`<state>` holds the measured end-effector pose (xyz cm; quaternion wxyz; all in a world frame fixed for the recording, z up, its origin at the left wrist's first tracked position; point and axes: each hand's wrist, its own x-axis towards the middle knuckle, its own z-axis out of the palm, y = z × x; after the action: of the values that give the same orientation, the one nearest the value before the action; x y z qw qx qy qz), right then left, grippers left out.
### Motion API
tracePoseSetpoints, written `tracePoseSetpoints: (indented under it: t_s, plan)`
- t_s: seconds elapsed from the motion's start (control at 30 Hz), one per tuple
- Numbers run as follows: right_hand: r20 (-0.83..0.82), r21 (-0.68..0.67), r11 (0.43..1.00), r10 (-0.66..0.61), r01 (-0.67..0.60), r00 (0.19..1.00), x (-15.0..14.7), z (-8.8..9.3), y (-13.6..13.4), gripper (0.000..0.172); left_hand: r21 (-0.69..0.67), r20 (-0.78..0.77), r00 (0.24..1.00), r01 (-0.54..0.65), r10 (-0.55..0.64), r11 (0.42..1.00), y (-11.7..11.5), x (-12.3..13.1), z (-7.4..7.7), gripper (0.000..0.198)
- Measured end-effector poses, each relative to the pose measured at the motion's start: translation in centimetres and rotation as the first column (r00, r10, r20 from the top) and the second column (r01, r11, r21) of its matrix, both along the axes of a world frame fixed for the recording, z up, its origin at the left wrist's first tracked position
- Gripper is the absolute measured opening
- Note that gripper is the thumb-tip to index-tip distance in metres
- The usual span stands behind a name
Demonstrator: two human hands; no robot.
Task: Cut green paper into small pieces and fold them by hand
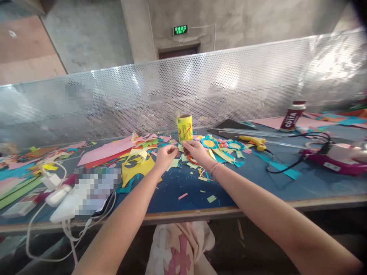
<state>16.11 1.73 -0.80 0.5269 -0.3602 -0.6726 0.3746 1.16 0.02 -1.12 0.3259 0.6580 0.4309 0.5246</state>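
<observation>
My left hand (167, 157) is closed in a pinch above the middle of the blue table. Close beside it, my right hand (197, 152) is also pinched, its fingertips by the foot of a yellow printed tube (185, 128). Small pale green paper pieces (174, 163) lie around both hands; what the fingers hold is too small to make out. Left of my left hand spreads a cut yellow sheet (143, 168) with curved openings. Blue and yellow paper flowers (210, 142) lie behind my right hand.
At right are a yellow glue gun (254, 141), a purple power strip (334, 162) and a dark red bottle (293, 115). Pink sheets (107, 150), a phone (99, 191) and white cables (28, 236) occupy the left. A perforated metal screen (120, 103) stands behind the table.
</observation>
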Motion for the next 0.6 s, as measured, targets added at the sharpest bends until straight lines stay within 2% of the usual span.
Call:
tracePoseSetpoints:
  t_s: [0.1,0.2,0.27,0.33,0.43,0.5,0.6]
  plan:
    - [0.032,0.033,0.999,0.032,-0.033,0.999,-0.03,-0.26,0.21,0.022,-0.005,0.06,0.998,-0.024,0.024,1.0,0.21,-0.06,-0.2,0.013]
    - [0.142,0.227,0.973,-0.069,0.036,0.987,0.22,-0.55,0.45,0.013,-0.062,0.217,0.976,0.028,-0.013,0.998,0.31,0.16,-0.31,0.016]
    - [0.178,0.414,0.907,-0.165,0.078,0.97,0.44,-0.61,0.52,0.01,-0.139,0.351,0.936,0.086,-0.032,0.987,0.27,0.38,-0.3,0.02]
    - [0.182,0.566,0.821,-0.214,0.076,0.96,0.58,-0.6,0.51,0.016,-0.223,0.452,0.891,0.162,-0.046,0.961,0.14,0.55,-0.21,0.024]
    - [0.188,0.655,0.754,-0.228,0.051,0.955,0.6,-0.51,0.33,0.022,-0.266,0.514,0.854,0.247,-0.08,0.932,-0.1,0.59,-0.04,0.025]
    - [0.208,0.651,0.758,-0.227,0.038,0.951,0.55,-0.4,0.12,0.023,-0.251,0.513,0.854,0.249,-0.089,0.935,-0.2,0.5,0.03,0.024]
    - [0.231,0.562,0.827,-0.191,0.029,0.954,0.47,-0.21,-0.19,0.023,-0.229,0.464,0.882,0.207,-0.08,0.951,-0.18,0.35,0.01,0.019]
